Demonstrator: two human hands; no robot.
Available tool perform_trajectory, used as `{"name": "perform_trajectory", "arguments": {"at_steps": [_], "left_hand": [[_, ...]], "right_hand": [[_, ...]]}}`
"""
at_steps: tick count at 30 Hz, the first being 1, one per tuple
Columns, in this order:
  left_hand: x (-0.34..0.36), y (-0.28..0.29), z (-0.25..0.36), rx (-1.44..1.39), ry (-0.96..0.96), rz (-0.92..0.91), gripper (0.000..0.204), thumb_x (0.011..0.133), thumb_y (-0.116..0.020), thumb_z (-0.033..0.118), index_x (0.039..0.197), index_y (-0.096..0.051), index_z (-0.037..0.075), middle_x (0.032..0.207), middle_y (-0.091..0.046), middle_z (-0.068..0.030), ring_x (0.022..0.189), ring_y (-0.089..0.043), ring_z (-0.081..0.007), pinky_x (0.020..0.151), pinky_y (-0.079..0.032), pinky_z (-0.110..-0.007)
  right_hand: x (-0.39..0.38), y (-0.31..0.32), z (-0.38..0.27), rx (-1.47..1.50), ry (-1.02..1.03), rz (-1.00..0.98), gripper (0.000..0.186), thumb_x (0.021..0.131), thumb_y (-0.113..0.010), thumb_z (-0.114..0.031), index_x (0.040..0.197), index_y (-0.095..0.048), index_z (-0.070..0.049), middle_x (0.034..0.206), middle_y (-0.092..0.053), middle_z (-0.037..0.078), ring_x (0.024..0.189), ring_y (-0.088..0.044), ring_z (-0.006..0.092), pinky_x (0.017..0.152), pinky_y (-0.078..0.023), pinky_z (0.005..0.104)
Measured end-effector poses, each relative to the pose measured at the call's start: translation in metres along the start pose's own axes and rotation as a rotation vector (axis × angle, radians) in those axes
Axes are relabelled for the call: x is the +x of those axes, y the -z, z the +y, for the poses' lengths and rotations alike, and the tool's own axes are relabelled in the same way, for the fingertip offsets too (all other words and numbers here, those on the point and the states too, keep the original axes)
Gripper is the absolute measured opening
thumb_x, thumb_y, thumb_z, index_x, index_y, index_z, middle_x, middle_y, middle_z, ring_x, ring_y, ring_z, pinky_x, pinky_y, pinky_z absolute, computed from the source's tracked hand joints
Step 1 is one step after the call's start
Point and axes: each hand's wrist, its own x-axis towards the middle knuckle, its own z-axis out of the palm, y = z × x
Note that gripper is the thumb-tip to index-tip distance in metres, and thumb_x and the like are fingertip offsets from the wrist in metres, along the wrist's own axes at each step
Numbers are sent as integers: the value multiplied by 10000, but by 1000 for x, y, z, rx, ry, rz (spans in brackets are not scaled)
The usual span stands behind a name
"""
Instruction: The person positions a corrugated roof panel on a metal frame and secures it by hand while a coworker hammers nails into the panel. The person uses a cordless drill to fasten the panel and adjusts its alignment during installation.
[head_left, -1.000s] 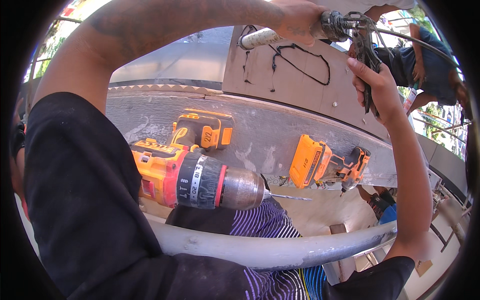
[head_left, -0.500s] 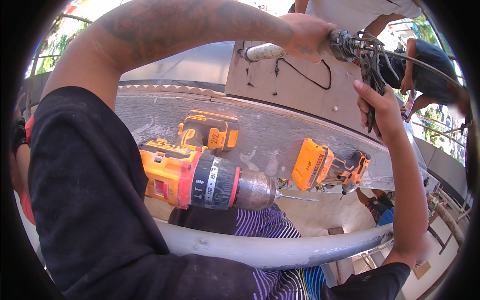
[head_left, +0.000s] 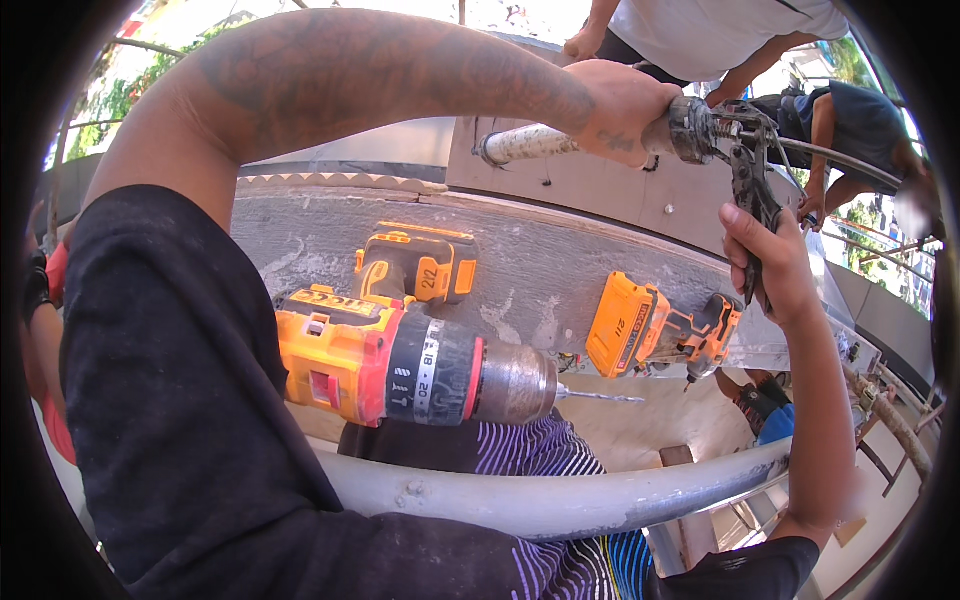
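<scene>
A caulking gun (head_left: 690,130) with a pale, smeared barrel and a dark metal trigger frame is held in both my hands. My left hand (head_left: 625,110) is wrapped round the barrel (head_left: 528,145), close to its collar. My right hand (head_left: 778,258) grips the dark handle and trigger (head_left: 752,190), its fingers closed. A thin rod (head_left: 835,155) runs out behind the gun to the right. Below my arms, a yellow and black drill (head_left: 400,360) with a long bit lies on its side. Further right lies a smaller yellow and black power driver (head_left: 665,325).
The tools lie by a grey, dusty ledge (head_left: 510,250) below a brown panel (head_left: 600,205). A pale round pipe (head_left: 560,490) crosses in front of me. Two people stand beyond, one in a white shirt (head_left: 710,35), one in dark blue (head_left: 860,130). Scaffold poles (head_left: 890,425) rise at right.
The caulking gun and both my hands have come lower in the picture, the right hand also slightly rightward. The white-shirted person's arms have shifted. Drill and driver lie where they were.
</scene>
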Motion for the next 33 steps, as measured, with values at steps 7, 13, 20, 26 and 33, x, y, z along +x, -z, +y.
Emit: {"name": "perform_trajectory", "arguments": {"at_steps": [7, 13, 20, 26, 33], "left_hand": [[3, -14, -2, -6, -28, 1, 745, 926, -891, 297, 1583, -573, 147, 1293, -803, -137, 1234, -776, -325, 1120, -595, -452], [4, -16, 7, -84, 7, -96, 707, 923, -865, 328, 1544, -600, 117, 1282, -805, -137, 1228, -778, -323, 1083, -610, -449], [24, -18, 17, -126, 0, -148, 713, 919, -859, 343, 1519, -571, 88, 1259, -802, -167, 1225, -774, -365, 1071, -609, -489], [49, -24, 37, -132, -46, -111, 672, 933, -854, 320, 1495, -581, 72, 1281, -797, -171, 1247, -765, -371, 1080, -598, -490], [73, -35, 61, -140, -83, -113, 584, 961, -809, 302, 1449, -610, 50, 1296, -788, -172, 1253, -764, -357, 1085, -601, -472]], "right_hand": [[-3, -3, 2, -6, -24, 24, 443, 1033, -839, -419, 860, -600, -90, 669, -570, 5, 496, -568, 118, 485, -476, 296], [-9, 1, 4, -1, -71, 42, 436, 1015, -850, -420, 909, -606, -75, 681, -581, 21, 508, -582, 128, 490, -495, 296], [-14, 19, 12, 1, -87, 42, 425, 1012, -850, -417, 945, -610, -72, 685, -582, 25, 512, -576, 130, 483, -502, 298], [-30, 42, 17, -10, -114, 100, 434, 1008, -844, -443, 933, -593, -97, 682, -572, 9, 506, -576, 117, 476, -473, 284], [-46, 62, 29, -35, -130, 148, 438, 1004, -845, -449, 930, -596, -96, 695, -576, 8, 511, -569, 115, 481, -465, 283]]}}
